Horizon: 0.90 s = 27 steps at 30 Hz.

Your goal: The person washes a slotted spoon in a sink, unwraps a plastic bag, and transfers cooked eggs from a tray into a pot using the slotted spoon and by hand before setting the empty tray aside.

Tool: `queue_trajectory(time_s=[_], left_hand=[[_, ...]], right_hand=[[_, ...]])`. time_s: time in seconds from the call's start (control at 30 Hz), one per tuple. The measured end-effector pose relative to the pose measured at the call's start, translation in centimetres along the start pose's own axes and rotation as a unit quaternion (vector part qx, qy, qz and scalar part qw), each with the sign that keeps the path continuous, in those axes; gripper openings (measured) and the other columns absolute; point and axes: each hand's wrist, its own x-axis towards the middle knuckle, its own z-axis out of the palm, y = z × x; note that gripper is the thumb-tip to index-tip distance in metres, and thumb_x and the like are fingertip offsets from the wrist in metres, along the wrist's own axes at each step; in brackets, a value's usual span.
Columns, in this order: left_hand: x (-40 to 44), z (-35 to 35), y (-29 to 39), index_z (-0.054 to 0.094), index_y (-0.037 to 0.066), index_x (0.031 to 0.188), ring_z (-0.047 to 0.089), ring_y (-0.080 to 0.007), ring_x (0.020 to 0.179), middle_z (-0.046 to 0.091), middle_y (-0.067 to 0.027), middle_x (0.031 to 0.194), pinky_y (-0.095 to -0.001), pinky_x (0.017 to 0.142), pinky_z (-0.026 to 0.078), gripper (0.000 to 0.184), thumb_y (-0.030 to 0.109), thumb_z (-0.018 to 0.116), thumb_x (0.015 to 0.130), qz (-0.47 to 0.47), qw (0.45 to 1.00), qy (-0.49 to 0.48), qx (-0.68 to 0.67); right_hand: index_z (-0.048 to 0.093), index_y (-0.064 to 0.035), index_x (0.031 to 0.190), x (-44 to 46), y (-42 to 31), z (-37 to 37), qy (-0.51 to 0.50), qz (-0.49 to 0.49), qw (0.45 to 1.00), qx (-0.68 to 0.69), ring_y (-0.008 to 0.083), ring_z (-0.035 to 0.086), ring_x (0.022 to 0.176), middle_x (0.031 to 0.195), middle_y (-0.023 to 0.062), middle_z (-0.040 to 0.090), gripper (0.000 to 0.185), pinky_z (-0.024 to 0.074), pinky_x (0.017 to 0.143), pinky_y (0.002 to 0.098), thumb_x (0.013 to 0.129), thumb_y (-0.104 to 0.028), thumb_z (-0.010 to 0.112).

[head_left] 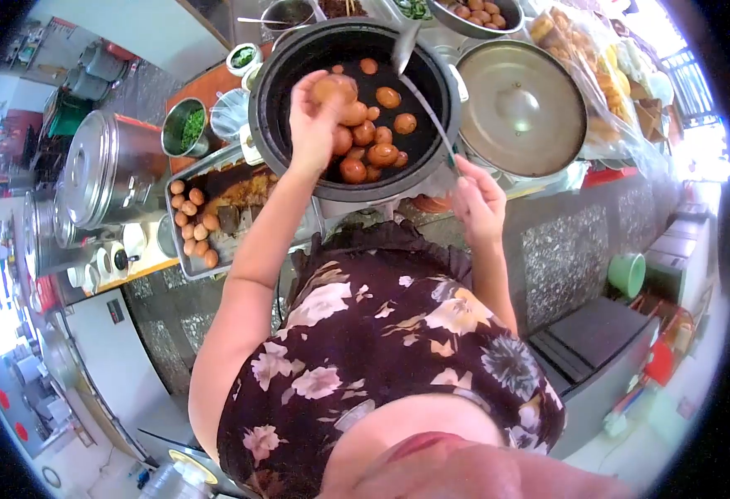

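Observation:
My left hand [313, 129] is above a wide black pot [267, 141], its fingers closed around a brown egg [332, 88] that looks slightly blurred. Beneath it, several brown eggs [383, 155] sit in dark liquid, heaped toward the near side, with a few floating apart. My right hand [479, 204], just outside the pot's near right rim, grips the end of a long-handled ladle [425, 104]. The ladle's handle crosses over the pot and its metal bowl is at the far rim.
Left of the pot lies a metal tray [190, 264] with several eggs and browned food. A steel cup of chopped greens [192, 129] stands behind it. To the right are a round metal lid [521, 108] and bagged food [589, 75]. A bowl of eggs [481, 15] is at the back.

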Motion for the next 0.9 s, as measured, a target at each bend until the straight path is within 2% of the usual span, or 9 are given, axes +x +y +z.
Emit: queue_trajectory(time_s=[0.07, 0.17, 0.27, 0.33, 0.47, 0.53, 0.63, 0.73, 0.9], left_hand=[[0.0, 1.0, 1.1, 0.050, 0.005, 0.109, 0.058, -0.0233, 0.097, 0.056, -0.0110, 0.107, -0.0359, 0.085, 0.049, 0.041, 0.040, 0.052, 0.088, -0.232, 0.922, 0.071, -0.302], [0.7, -1.1, -1.6, 0.052, 0.006, 0.110, 0.060, -0.0223, 0.091, 0.059, -0.0087, 0.102, -0.0336, 0.080, 0.050, 0.045, 0.045, 0.048, 0.089, -0.279, 0.925, 0.154, -0.209], [0.7, -1.3, -3.3, 0.063, 0.000, 0.093, 0.062, -0.0157, 0.082, 0.066, -0.0081, 0.088, -0.0295, 0.074, 0.048, 0.027, 0.024, 0.052, 0.085, -0.062, 0.945, 0.069, 0.313], [-0.9, -1.0, -1.6, 0.062, 0.006, 0.099, 0.063, -0.0257, 0.083, 0.064, -0.0167, 0.090, -0.0354, 0.074, 0.048, 0.038, 0.037, 0.062, 0.078, -0.081, 0.888, -0.012, 0.452], [-2.8, -3.2, 1.3, 0.055, 0.009, 0.107, 0.056, -0.0314, 0.094, 0.058, -0.0150, 0.100, -0.0385, 0.079, 0.045, 0.050, 0.037, 0.069, 0.069, 0.130, 0.874, 0.050, 0.466], [-4.3, -6.4, 4.9, 0.053, 0.007, 0.107, 0.057, -0.0297, 0.091, 0.056, -0.0146, 0.100, -0.0371, 0.078, 0.046, 0.042, 0.027, 0.067, 0.073, 0.063, 0.866, 0.138, 0.477], [-8.0, -20.0, 2.8, 0.054, 0.008, 0.101, 0.054, -0.0288, 0.088, 0.053, -0.0127, 0.092, -0.0375, 0.075, 0.046, 0.027, 0.005, 0.057, 0.075, 0.078, 0.674, 0.293, 0.674], [-13.6, -29.7, 1.0, 0.052, 0.009, 0.101, 0.049, -0.0320, 0.097, 0.048, -0.0101, 0.105, -0.0408, 0.077, 0.046, 0.030, 0.006, 0.060, 0.072, -0.234, 0.467, 0.298, 0.799], [-18.3, -34.9, -1.6, 0.052, 0.010, 0.102, 0.050, -0.0297, 0.098, 0.047, -0.0084, 0.108, -0.0374, 0.080, 0.048, 0.024, 0.015, 0.057, 0.079, -0.304, 0.404, 0.127, 0.853]], right_hand=[[0.061, -0.0026, 0.111, -0.2, 0.6, 0.0, -0.017, 0.032, 0.995, -0.091, -0.0016, 0.038, 0.055, 0.068, -0.0098, 0.049, 0.028, 0.0288, 0.048, 0.0135, 0.084, -0.001, 0.055], [0.062, -0.0024, 0.110, -0.3, 1.8, 0.5, 0.009, 0.007, 0.976, -0.220, -0.0015, 0.042, 0.060, 0.073, -0.0087, 0.053, 0.028, 0.0312, 0.051, 0.0133, 0.083, 0.001, 0.055], [0.058, -0.0016, 0.114, 0.4, 1.6, 1.8, 0.064, -0.058, 0.981, -0.175, 0.0004, 0.037, 0.049, 0.068, -0.0066, 0.052, 0.030, 0.0291, 0.043, 0.0152, 0.085, -0.003, 0.052], [0.056, -0.0003, 0.116, 1.2, 1.8, 2.0, 0.086, -0.048, 0.980, -0.172, -0.0004, 0.034, 0.049, 0.061, -0.0091, 0.043, 0.031, 0.0256, 0.041, 0.0150, 0.086, -0.005, 0.051], [0.051, 0.0027, 0.119, 1.9, 1.6, 4.0, 0.041, -0.039, 0.980, -0.190, -0.0005, 0.030, 0.048, 0.060, -0.0070, 0.039, 0.032, 0.0213, 0.041, 0.0146, 0.088, -0.003, 0.047], [0.051, 0.0034, 0.119, 1.6, 0.4, 4.7, 0.051, -0.069, 0.978, -0.190, -0.0001, 0.030, 0.048, 0.060, -0.0060, 0.039, 0.032, 0.0203, 0.041, 0.0145, 0.088, -0.002, 0.046], [0.050, 0.0035, 0.120, 1.8, 0.8, 5.8, 0.050, -0.053, 0.979, -0.188, 0.0002, 0.029, 0.048, 0.060, -0.0059, 0.038, 0.032, 0.0199, 0.040, 0.0154, 0.088, -0.002, 0.046], [0.050, 0.0034, 0.120, 2.0, 0.2, 5.7, 0.052, -0.038, 0.978, -0.197, 0.0002, 0.029, 0.048, 0.060, -0.0060, 0.037, 0.033, 0.0206, 0.041, 0.0160, 0.088, -0.002, 0.046], [0.049, 0.0046, 0.121, 2.0, 0.0, 5.5, 0.007, -0.049, 0.970, -0.238, 0.0006, 0.029, 0.047, 0.059, -0.0058, 0.038, 0.032, 0.0213, 0.040, 0.0158, 0.090, -0.005, 0.046]])
